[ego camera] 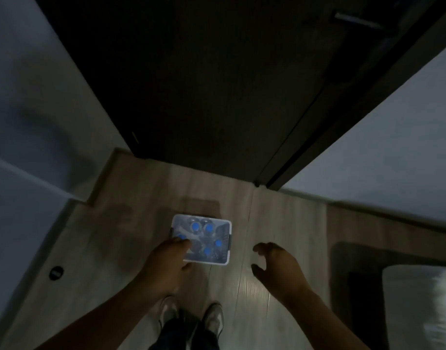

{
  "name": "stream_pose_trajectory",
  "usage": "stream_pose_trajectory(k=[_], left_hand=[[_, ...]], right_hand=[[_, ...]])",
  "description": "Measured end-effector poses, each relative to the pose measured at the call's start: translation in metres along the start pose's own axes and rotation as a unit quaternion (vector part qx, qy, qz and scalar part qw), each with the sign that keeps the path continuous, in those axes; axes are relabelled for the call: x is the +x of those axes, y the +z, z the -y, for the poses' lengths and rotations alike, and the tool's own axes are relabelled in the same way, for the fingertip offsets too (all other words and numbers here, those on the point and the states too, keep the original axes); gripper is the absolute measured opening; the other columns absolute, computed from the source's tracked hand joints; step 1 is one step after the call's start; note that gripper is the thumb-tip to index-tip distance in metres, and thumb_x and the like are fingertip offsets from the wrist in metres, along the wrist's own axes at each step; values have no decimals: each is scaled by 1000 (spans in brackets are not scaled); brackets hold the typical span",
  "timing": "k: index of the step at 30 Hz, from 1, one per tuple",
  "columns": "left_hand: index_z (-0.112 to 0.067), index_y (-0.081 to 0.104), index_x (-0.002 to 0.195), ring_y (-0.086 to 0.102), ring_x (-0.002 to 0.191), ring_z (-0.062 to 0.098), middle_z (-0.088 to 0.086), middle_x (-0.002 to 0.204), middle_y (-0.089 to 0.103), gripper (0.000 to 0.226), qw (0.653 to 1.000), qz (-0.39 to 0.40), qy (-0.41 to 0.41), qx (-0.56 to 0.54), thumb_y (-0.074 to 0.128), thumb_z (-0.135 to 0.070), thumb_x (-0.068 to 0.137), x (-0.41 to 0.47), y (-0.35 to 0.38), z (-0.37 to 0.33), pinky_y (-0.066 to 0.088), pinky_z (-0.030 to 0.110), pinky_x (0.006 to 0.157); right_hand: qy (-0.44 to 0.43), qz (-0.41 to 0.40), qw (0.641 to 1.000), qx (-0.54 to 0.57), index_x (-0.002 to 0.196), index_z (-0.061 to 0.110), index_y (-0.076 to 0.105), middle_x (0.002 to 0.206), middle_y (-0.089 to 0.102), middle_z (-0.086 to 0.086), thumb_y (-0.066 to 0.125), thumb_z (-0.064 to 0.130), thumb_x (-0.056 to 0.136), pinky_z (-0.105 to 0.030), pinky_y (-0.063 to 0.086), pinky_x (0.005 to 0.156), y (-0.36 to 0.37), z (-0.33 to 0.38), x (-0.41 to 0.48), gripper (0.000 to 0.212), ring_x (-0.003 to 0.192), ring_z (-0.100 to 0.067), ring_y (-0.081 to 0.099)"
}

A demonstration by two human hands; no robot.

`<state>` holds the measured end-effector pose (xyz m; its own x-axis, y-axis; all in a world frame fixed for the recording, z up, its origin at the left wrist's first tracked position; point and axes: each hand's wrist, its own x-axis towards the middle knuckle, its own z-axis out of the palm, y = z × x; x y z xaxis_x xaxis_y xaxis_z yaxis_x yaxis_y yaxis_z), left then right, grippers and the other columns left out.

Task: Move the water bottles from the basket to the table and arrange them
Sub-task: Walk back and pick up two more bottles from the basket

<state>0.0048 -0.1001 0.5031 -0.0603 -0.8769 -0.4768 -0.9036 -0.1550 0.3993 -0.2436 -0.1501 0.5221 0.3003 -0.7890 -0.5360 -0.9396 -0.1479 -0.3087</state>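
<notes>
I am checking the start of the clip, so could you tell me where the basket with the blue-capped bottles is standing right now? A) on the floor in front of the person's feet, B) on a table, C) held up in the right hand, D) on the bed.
A: the basket rests on the pale wood floor just ahead of the shoes, with the left hand reaching over a blue-capped bottle in it.

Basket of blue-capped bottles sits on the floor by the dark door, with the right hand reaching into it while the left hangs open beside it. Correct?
Not quite: the hands are swapped. In the head view the left hand reaches into the basket of blue-capped bottles, while the right hand hangs open beside it. The rest holds.
</notes>
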Motion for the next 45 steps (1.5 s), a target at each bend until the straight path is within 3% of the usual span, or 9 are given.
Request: stream_pose_trajectory(k=[7, 15, 20, 22, 27, 34, 39, 41, 45], left_hand=[[-22, 39, 137, 46, 125, 11, -4, 137, 48, 47, 997, 37, 28, 60, 43, -43, 95, 85, 84, 51, 33, 25, 105], [-10, 54, 125, 53, 115, 21, 8, 122, 58, 39, 998, 44, 40, -10, 56, -30, 92, 150, 198, 113, 38, 32, 101], [-14, 52, 122, 53, 115, 16, 3, 124, 57, 36, 996, 76, 35, 9, 52, -35, 93, 191, 268, 148, 39, 27, 98], [-17, 50, 125, 51, 117, 16, 2, 128, 55, 38, 996, 84, 36, 8, 55, -35, 91, 207, 294, 158, 42, 31, 100], [-23, 51, 118, 54, 109, 13, -2, 120, 57, 40, 997, 42, 70, 8, 62, -41, 84, 249, 350, 182, 49, 34, 93], [-42, 48, 113, 45, 96, -9, -19, 119, 55, 43, 987, -7, 162, -16, 66, -55, 76, 285, 386, 208, 36, 15, 81], [-35, 51, 118, 34, 88, -13, -21, 117, 52, 53, 978, -53, 203, 8, 66, -59, 73, 294, 400, 221, 20, 3, 67], [-34, 52, 118, 36, 89, -13, -19, 119, 54, 56, 975, -59, 215, -10, 65, -62, 72, 294, 404, 223, 21, 3, 68], [-38, 51, 119, 42, 99, -11, -21, 119, 53, 54, 968, -98, 230, -35, 63, -64, 73, 300, 418, 220, 31, 6, 77]], right_hand=[[9, 1, 1000, 17, 131, 25, 52, 119, 60, 3, 61, 33, 89, -18, 44, 87, 82, -22, 89, 44, 105, -10, 59], [17, 12, 999, 38, 131, 23, 51, 120, 59, 3, 62, 33, 88, -15, 39, 82, 206, -60, 176, 46, 106, -10, 57], [16, -8, 999, 48, 132, 19, 52, 121, 61, 0, 63, 32, 88, -16, 40, 84, 279, -89, 224, 47, 107, -12, 58], [18, -26, 998, 55, 132, 19, 52, 122, 61, -1, 64, 31, 88, -17, 41, 86, 306, -101, 241, 48, 107, -13, 59], [-5, -72, 997, 39, 128, 23, 53, 119, 62, 1, 65, 31, 87, -17, 43, 81, 362, -128, 281, 44, 102, -13, 60], [-81, -150, 982, 77, 129, 25, 51, 126, 57, 6, 67, 40, 83, -16, 43, 81, 406, -150, 320, 52, 103, -6, 56], [-131, -209, 962, 118, 122, 25, 55, 118, 59, 9, 68, 41, 82, -4, 33, 77, 429, -158, 336, 45, 100, 2, 51], [-146, -222, 955, 131, 120, 26, 56, 116, 59, 11, 66, 43, 82, -8, 38, 79, 436, -158, 341, 43, 101, 1, 52], [-171, -239, 942, 160, 118, 21, 59, 117, 64, 5, 66, 37, 85, -31, 50, 89, 447, -160, 353, 38, 106, -9, 58]])
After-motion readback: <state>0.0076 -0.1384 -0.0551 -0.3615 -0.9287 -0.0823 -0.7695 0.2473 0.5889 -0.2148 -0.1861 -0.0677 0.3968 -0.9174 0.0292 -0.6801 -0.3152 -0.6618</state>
